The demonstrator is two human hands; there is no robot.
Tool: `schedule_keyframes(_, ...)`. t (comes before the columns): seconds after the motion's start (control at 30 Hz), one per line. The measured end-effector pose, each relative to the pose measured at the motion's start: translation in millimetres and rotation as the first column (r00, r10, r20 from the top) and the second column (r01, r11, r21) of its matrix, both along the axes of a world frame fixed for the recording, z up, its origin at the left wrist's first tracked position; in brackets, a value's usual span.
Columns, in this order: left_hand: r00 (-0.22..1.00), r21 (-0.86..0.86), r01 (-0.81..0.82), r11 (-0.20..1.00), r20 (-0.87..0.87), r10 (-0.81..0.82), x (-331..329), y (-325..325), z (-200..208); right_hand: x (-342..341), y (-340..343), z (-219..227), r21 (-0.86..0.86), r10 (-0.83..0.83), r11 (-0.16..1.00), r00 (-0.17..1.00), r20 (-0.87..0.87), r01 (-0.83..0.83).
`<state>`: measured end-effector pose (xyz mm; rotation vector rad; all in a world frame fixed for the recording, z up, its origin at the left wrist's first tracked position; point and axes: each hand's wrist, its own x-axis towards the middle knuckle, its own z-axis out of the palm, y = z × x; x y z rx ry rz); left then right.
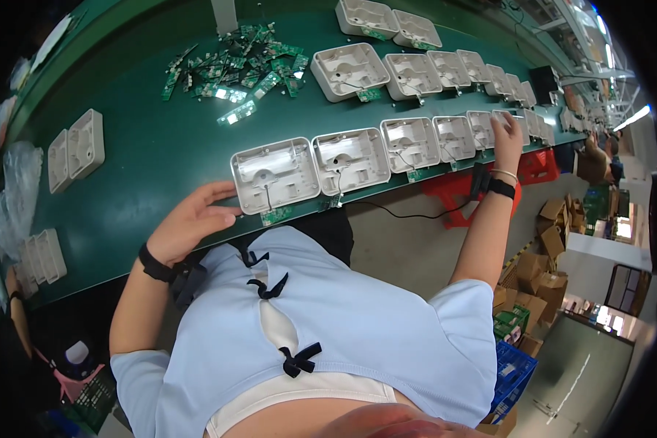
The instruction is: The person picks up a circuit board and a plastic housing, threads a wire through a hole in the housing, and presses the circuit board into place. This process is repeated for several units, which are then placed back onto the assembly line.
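A row of off-white plastic housings, open side up, runs along the near edge of the green table. My left hand [190, 223] is at the left end of this row, fingers stretched and thumb apart, its fingertips against the side of the nearest housing [277, 179]. Farther along to the right, my right hand [509, 139] reaches over the row with its fingers apart and bent down at a small housing; their exact contact is hard to see. Short dark wires lead from the housings to small green circuit boards [276, 216] at their near edge.
Behind lies a loose pile of circuit boards [259, 66]. A second row of housings [350, 71] stands farther back, with two more [86, 144] at the left. Red stools [445, 191] are under the table edge at right. Cardboard boxes [536, 274] stand on the floor.
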<state>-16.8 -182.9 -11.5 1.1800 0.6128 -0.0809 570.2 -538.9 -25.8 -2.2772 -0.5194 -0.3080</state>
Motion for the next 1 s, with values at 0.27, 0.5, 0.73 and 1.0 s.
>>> schedule_keyframes(0.27,0.969,0.861,0.2,0.468,-0.102,-0.226,67,36,72,-50,55,47,-0.367,0.33,0.864,0.938,-0.105,-0.345)
schedule_keyframes(0.5,0.929,0.998,0.031,-0.05,-0.047,-0.367,224,42,21,-104,147,42,-0.61,0.641,0.595,0.767,-0.033,-0.523)
schedule_keyframes(0.73,0.924,0.954,0.287,-0.088,-0.3,-0.237,276,40,4,-99,197,17,-0.75,0.605,0.475,0.79,-0.1,-0.459)
schedule_keyframes(1.0,0.945,0.984,0.171,-0.053,-0.179,-0.274,310,20,-18,-72,182,26,-0.779,0.637,0.465,0.77,-0.037,-0.422)
